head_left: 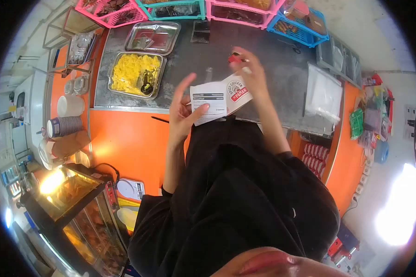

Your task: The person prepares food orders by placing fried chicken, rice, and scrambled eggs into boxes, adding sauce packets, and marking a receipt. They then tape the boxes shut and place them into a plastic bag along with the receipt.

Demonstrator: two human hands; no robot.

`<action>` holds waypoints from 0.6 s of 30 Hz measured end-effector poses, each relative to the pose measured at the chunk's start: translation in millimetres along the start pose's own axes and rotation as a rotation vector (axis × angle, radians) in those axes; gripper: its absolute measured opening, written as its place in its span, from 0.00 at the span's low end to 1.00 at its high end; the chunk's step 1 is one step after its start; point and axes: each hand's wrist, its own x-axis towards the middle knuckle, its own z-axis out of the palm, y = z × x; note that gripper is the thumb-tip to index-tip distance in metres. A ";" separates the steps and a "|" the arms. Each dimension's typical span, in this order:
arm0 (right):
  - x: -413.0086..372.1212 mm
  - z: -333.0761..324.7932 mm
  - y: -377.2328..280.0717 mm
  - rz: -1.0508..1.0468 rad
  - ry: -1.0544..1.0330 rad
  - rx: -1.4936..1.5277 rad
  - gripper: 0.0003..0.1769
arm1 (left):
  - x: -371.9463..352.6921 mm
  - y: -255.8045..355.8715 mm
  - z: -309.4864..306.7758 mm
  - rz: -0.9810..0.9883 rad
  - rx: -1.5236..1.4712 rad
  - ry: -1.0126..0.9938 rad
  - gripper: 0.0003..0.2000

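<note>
My left hand [185,111] grips a white paper food box [239,93] at its left side, with the thumb over the front and the index finger stretched upward. The box is printed with a red and black chicken logo, and a white printed label [209,105] lies across its left part. My right hand [252,71] is just above the box's right end. Its fingers are closed around a small red and dark thing [235,59], whose kind I cannot make out. Behind the box is the grey metal counter [180,64].
A metal tray [159,85] of yellow food with a dark scoop [147,85] stands left, below a tray with a clear lid [152,38]. Coloured baskets [178,10] line the back. White plastic bags [323,92] lie right. A lit food warmer [78,217] stands lower left.
</note>
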 end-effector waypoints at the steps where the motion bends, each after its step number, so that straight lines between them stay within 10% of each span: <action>1: 15.7 -20.8 35.0 0.034 0.060 -0.095 0.22 | -0.3 -0.3 3.4 0.005 0.003 0.005 0.16; 7: 77.9 -108.2 225.0 0.194 -0.382 -0.557 0.16 | -5.1 -61.9 -54.3 0.123 -0.413 -0.042 0.14; 15: 91.6 -125.8 208.8 0.828 -0.902 0.008 0.16 | 15.3 -58.1 29.6 0.048 -0.306 0.342 0.27; 18: 67.1 -142.0 242.1 0.665 -0.754 0.481 0.12 | 30.5 -61.8 47.3 0.057 -0.976 0.288 0.31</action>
